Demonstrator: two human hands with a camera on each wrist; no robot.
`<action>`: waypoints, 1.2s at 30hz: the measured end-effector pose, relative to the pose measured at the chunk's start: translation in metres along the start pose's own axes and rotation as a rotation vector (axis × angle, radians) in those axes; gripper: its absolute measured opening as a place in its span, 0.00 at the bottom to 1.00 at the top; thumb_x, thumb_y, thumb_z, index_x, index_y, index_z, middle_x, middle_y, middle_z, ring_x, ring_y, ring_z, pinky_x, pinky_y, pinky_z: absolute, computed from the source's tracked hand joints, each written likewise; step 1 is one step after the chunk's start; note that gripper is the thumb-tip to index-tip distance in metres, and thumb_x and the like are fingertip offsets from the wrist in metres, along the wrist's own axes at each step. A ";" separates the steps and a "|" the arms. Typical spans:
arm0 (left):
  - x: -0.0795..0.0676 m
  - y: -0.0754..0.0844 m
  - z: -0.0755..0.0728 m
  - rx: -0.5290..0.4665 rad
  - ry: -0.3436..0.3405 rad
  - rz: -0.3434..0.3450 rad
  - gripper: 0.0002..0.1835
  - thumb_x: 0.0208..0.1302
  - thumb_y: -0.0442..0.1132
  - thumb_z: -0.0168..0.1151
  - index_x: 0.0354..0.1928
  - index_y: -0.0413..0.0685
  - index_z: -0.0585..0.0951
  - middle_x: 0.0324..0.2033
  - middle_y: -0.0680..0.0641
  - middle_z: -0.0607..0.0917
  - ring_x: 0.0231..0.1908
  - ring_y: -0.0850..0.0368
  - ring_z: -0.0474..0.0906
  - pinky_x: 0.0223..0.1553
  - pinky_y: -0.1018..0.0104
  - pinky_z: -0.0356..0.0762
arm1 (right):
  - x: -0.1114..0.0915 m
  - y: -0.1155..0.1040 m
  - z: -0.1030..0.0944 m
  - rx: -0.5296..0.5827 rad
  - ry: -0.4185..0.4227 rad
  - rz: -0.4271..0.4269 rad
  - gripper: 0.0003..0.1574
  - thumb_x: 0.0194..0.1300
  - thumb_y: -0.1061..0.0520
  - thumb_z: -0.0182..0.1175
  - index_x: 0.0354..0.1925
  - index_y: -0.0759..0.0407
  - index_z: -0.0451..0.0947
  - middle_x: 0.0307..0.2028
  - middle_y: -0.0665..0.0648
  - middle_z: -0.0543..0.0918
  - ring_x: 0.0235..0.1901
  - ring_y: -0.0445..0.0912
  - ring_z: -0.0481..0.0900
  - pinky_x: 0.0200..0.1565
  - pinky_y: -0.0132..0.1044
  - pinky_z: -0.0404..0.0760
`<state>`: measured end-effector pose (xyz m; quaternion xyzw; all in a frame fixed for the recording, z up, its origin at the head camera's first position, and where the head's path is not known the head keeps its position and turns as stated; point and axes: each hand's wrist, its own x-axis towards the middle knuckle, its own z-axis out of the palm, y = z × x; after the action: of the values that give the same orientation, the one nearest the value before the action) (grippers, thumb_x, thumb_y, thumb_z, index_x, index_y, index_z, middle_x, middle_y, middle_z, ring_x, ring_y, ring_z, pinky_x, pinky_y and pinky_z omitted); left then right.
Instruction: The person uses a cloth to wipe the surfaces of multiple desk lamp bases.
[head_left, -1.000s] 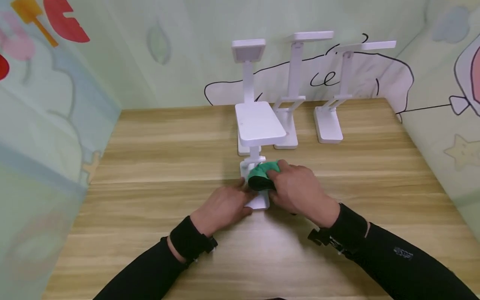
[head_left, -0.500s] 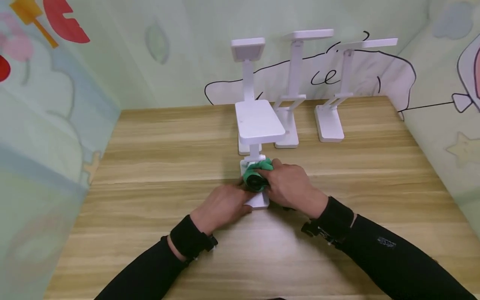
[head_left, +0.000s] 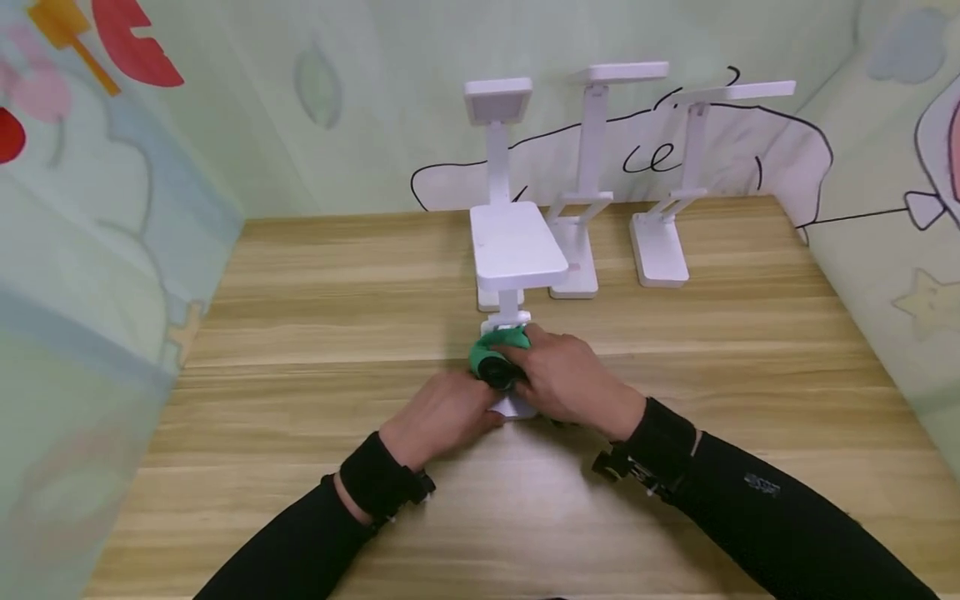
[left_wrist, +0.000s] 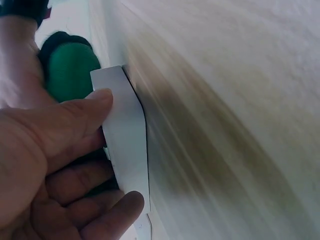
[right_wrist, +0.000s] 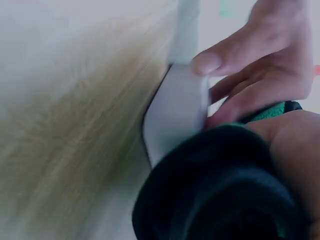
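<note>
A white desk lamp (head_left: 517, 242) stands in front, its flat head raised over a slim base (head_left: 515, 407). My left hand (head_left: 441, 414) grips that base from the left; in the left wrist view the thumb lies at the near end of the base (left_wrist: 125, 112) and fingers rest along its side. My right hand (head_left: 573, 377) holds a bunched green cloth (head_left: 512, 336) with a dark inner side over the top of the base. The cloth (right_wrist: 220, 175) looms large and dark in the right wrist view, and hides part of the base (right_wrist: 177, 97).
Behind the front lamp, three more white lamps stand near the wall: one lamp (head_left: 497, 158) partly covered, another lamp (head_left: 591, 158) beside it, and a third lamp (head_left: 662, 258) farther right. The wooden table (head_left: 337, 300) meets cartoon-printed walls (head_left: 360, 150) at the back and sides.
My right hand has shifted left along the lamp base with the green cloth, which now overlaps my left fingers in the head view. The left hand has stayed in place.
</note>
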<state>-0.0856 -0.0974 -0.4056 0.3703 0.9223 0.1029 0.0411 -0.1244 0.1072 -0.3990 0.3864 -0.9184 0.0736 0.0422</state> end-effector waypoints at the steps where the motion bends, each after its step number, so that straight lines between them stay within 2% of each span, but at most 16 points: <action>1: 0.000 0.000 0.000 0.001 -0.002 0.008 0.13 0.62 0.47 0.66 0.44 0.51 0.80 0.28 0.53 0.80 0.28 0.61 0.74 0.25 0.67 0.74 | 0.002 0.001 0.002 0.007 -0.010 0.014 0.31 0.56 0.49 0.64 0.59 0.49 0.77 0.36 0.59 0.75 0.23 0.46 0.72 0.22 0.42 0.75; 3: 0.001 0.000 0.000 0.012 -0.004 0.024 0.16 0.62 0.47 0.66 0.49 0.51 0.79 0.32 0.52 0.83 0.32 0.60 0.76 0.28 0.66 0.76 | 0.003 0.005 0.004 0.018 -0.030 0.050 0.30 0.56 0.50 0.64 0.59 0.47 0.77 0.34 0.58 0.74 0.23 0.46 0.71 0.20 0.41 0.73; 6: 0.002 -0.001 0.001 0.026 -0.008 0.038 0.20 0.62 0.47 0.65 0.55 0.50 0.79 0.47 0.47 0.85 0.46 0.53 0.79 0.36 0.62 0.81 | -0.004 0.015 0.003 0.035 -0.070 0.095 0.29 0.55 0.50 0.63 0.58 0.46 0.78 0.30 0.56 0.71 0.21 0.45 0.68 0.18 0.38 0.68; 9: 0.002 -0.001 0.000 0.032 -0.014 0.055 0.24 0.63 0.47 0.64 0.60 0.48 0.78 0.60 0.41 0.79 0.60 0.45 0.72 0.47 0.57 0.81 | -0.012 0.027 -0.003 0.039 -0.099 0.135 0.29 0.55 0.51 0.63 0.57 0.47 0.79 0.30 0.55 0.70 0.22 0.45 0.68 0.17 0.36 0.66; 12: 0.002 -0.002 -0.001 0.042 -0.023 0.072 0.24 0.65 0.46 0.62 0.61 0.47 0.77 0.62 0.39 0.76 0.63 0.42 0.68 0.52 0.55 0.78 | -0.012 0.039 -0.008 0.060 -0.086 0.205 0.28 0.55 0.52 0.63 0.56 0.51 0.80 0.34 0.57 0.74 0.26 0.46 0.71 0.18 0.38 0.70; 15: 0.001 -0.004 -0.002 0.041 -0.034 0.070 0.25 0.65 0.46 0.61 0.62 0.47 0.76 0.62 0.38 0.75 0.63 0.42 0.68 0.54 0.55 0.77 | -0.002 0.047 -0.006 0.144 -0.106 0.260 0.29 0.58 0.53 0.61 0.59 0.56 0.77 0.47 0.65 0.77 0.35 0.51 0.76 0.27 0.46 0.79; 17: 0.001 -0.004 -0.002 0.039 -0.042 0.064 0.24 0.66 0.46 0.61 0.62 0.47 0.76 0.62 0.38 0.75 0.63 0.42 0.68 0.54 0.55 0.77 | 0.004 0.050 -0.001 0.224 -0.149 0.294 0.33 0.61 0.53 0.59 0.65 0.56 0.71 0.58 0.70 0.72 0.42 0.54 0.76 0.38 0.51 0.81; 18: 0.002 -0.005 -0.002 0.032 -0.046 0.058 0.25 0.66 0.46 0.61 0.63 0.47 0.76 0.62 0.38 0.75 0.63 0.43 0.67 0.54 0.55 0.77 | 0.006 0.051 0.001 0.259 -0.171 0.304 0.34 0.61 0.54 0.58 0.66 0.57 0.69 0.60 0.71 0.70 0.46 0.55 0.75 0.44 0.53 0.80; 20: 0.002 -0.004 -0.003 0.021 -0.053 0.045 0.25 0.66 0.46 0.61 0.63 0.48 0.76 0.63 0.38 0.74 0.64 0.43 0.67 0.54 0.55 0.77 | 0.005 0.051 0.006 0.308 -0.204 0.316 0.36 0.62 0.54 0.58 0.68 0.58 0.67 0.61 0.71 0.70 0.47 0.55 0.75 0.48 0.54 0.78; 23: 0.002 -0.003 -0.003 -0.002 -0.060 0.027 0.25 0.65 0.47 0.62 0.63 0.47 0.75 0.63 0.38 0.74 0.64 0.42 0.66 0.54 0.54 0.77 | -0.007 0.046 0.010 0.321 -0.216 0.295 0.37 0.61 0.52 0.59 0.67 0.58 0.67 0.56 0.68 0.73 0.42 0.53 0.76 0.45 0.50 0.79; 26: 0.004 -0.003 -0.002 -0.013 -0.058 0.022 0.25 0.65 0.47 0.62 0.63 0.47 0.75 0.63 0.38 0.74 0.64 0.42 0.66 0.54 0.53 0.77 | -0.025 0.041 0.008 0.287 -0.227 0.205 0.36 0.60 0.51 0.60 0.66 0.57 0.69 0.48 0.64 0.75 0.34 0.49 0.75 0.36 0.44 0.79; 30: 0.004 -0.004 -0.001 0.010 -0.037 0.041 0.25 0.66 0.48 0.61 0.62 0.48 0.76 0.62 0.39 0.75 0.64 0.43 0.67 0.53 0.53 0.77 | -0.039 0.041 -0.002 0.242 -0.201 0.087 0.33 0.56 0.52 0.63 0.62 0.50 0.75 0.43 0.57 0.76 0.32 0.45 0.73 0.34 0.40 0.77; 33: 0.005 -0.004 -0.001 0.003 -0.026 0.051 0.24 0.65 0.47 0.62 0.62 0.48 0.77 0.62 0.39 0.75 0.64 0.42 0.67 0.53 0.53 0.78 | -0.035 0.043 -0.006 0.264 -0.136 0.104 0.33 0.56 0.52 0.64 0.62 0.46 0.75 0.47 0.57 0.76 0.34 0.45 0.74 0.36 0.43 0.78; 36: 0.006 -0.003 -0.001 -0.018 -0.030 0.044 0.24 0.65 0.46 0.62 0.61 0.47 0.77 0.62 0.38 0.74 0.64 0.42 0.67 0.53 0.52 0.78 | -0.024 0.044 -0.001 0.284 -0.108 0.152 0.36 0.59 0.52 0.63 0.67 0.46 0.70 0.51 0.62 0.74 0.34 0.48 0.74 0.38 0.46 0.79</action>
<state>-0.0925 -0.0958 -0.4053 0.3915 0.9123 0.1065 0.0560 -0.1389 0.1545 -0.4056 0.3214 -0.9263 0.1848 -0.0680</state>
